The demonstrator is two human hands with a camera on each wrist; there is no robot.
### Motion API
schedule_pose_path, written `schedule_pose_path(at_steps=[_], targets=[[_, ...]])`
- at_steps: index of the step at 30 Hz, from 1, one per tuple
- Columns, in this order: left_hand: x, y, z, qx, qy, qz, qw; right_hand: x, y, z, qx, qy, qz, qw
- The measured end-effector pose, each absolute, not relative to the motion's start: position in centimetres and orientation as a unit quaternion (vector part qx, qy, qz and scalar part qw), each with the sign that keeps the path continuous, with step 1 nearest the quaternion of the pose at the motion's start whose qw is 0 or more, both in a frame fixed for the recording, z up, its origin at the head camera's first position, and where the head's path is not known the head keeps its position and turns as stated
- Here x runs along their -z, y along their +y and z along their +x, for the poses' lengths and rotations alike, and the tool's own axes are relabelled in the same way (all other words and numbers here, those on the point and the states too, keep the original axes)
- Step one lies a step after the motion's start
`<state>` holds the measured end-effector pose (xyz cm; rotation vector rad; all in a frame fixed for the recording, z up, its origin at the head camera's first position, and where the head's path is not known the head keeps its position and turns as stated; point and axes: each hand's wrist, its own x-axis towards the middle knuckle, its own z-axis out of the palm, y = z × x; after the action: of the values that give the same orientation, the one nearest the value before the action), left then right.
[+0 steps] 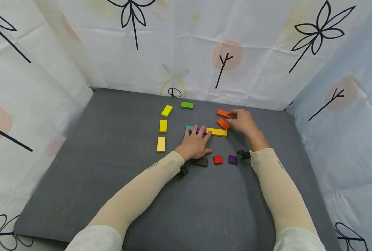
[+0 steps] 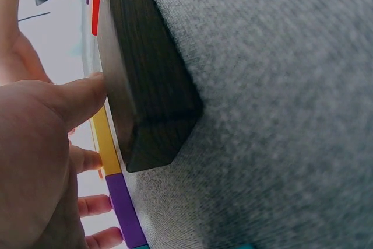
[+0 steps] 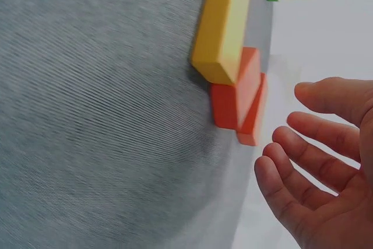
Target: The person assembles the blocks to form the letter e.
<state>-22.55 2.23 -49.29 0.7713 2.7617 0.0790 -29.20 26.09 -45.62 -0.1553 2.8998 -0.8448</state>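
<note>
My left hand point(image 1: 194, 144) has its fingers spread over a straight row of blocks: a teal block point(image 1: 189, 127), a purple block point(image 1: 201, 130) and a long yellow block point(image 1: 217, 132). Its fingertips lie at the row, with the thumb out to the right. In the left wrist view a dark brown block point(image 2: 143, 68) stands close beside that thumb. My right hand point(image 1: 243, 120) is by two orange blocks, the far one point(image 1: 222, 113) and the near, angled one point(image 1: 223, 123). The right wrist view shows its fingers loosely extended, with nothing between them.
Left of the row, two yellow blocks point(image 1: 166, 111) point(image 1: 163, 126) and a pale yellow block point(image 1: 161, 144) form a column. A green block point(image 1: 187, 105) lies near the back edge. Closer to me are a red block point(image 1: 218, 159) and a small purple block point(image 1: 233, 159) on the grey table point(image 1: 116, 139).
</note>
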Motion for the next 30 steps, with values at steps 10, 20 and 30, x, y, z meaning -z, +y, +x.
schedule_pose_path(at_steps=[10, 20, 30], targets=[[49.6, 2.1, -22.5, -0.035, 0.953, 0.268, 0.135, 44.0, 26.2, -30.0, 0.275, 0.958, -0.052, 0.068], [49.3, 2.2, -22.6, -0.027, 0.95, 0.27, 0.154, 43.2, 26.3, -31.0, 0.272, 0.957, -0.064, 0.074], [49.1, 2.2, -22.5, -0.029, 0.952, 0.269, 0.142, 42.9, 26.4, -32.1, 0.263, 0.959, -0.065, 0.077]])
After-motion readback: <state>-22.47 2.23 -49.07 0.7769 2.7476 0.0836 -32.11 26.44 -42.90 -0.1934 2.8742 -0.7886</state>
